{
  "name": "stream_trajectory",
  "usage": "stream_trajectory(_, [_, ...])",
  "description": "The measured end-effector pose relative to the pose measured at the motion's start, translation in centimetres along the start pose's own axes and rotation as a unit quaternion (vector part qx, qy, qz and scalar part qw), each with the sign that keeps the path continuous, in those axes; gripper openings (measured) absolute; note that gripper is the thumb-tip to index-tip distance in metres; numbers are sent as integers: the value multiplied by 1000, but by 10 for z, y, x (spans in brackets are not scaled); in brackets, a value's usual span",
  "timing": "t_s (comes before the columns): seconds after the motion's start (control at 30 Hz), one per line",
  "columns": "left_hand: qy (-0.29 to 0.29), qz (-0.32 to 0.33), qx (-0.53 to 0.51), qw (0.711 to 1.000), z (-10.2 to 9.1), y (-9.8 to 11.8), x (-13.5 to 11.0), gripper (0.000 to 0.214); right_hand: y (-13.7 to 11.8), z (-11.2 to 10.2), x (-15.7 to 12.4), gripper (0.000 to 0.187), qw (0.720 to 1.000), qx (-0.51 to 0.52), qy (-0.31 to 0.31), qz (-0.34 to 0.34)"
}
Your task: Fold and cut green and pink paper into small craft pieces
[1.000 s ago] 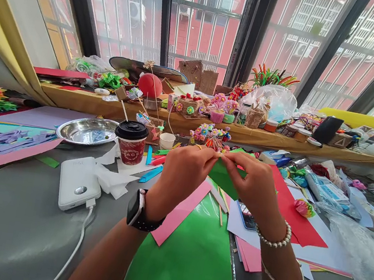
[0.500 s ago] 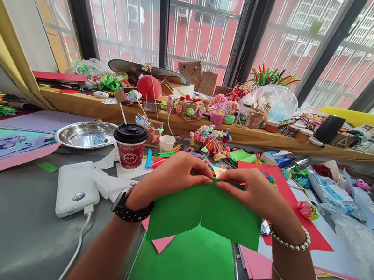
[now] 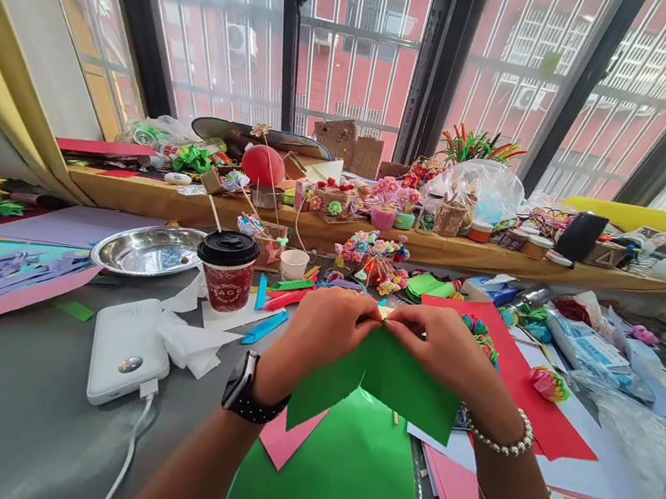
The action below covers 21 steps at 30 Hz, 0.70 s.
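Both of my hands pinch the top edge of a folded sheet of green paper (image 3: 413, 380), close together at its middle crease. My left hand (image 3: 337, 322), with a dark watch on the wrist, grips just left of the crease. On the other side of it, my right hand (image 3: 442, 338), wearing a beaded bracelet, grips with thumb and fingers. A ragged slit runs up from the paper's lower edge at the middle. Beneath, a larger bright green sheet (image 3: 327, 485) lies on the table, with a pink paper piece (image 3: 291, 439) at its left edge.
Left of my arms are a white power bank (image 3: 130, 352) with a cable, a lidded coffee cup (image 3: 226, 275) and a metal plate (image 3: 147, 249). Red paper (image 3: 531, 391), pink sheets (image 3: 461, 481) and plastic wrap lie right. Crafts crowd the windowsill (image 3: 201, 203).
My hands have drawn slightly closer together and the green paper's two halves have folded further down and inward. The whole view has shifted a little.
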<state>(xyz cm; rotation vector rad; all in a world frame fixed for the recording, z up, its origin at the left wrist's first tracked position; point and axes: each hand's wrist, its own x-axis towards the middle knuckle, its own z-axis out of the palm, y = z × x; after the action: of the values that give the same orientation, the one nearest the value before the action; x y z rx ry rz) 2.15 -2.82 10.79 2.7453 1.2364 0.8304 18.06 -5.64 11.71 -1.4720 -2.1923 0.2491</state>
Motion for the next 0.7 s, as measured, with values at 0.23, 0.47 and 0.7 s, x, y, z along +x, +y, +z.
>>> stream_trajectory(0.23, [-11,6,-66,998,-1,-4,1,16,10,-4,2,20,997,70,-40,-19])
stream_trajectory(0.47, [-139,-6,-250,958,7,-23,-6,19,27,14,5,26,968,189,-159,-42])
stream_trajectory(0.7, [-303,-52,-269,913,54,-52,-33,24,44,86,-8,26,936,273,-220,-9])
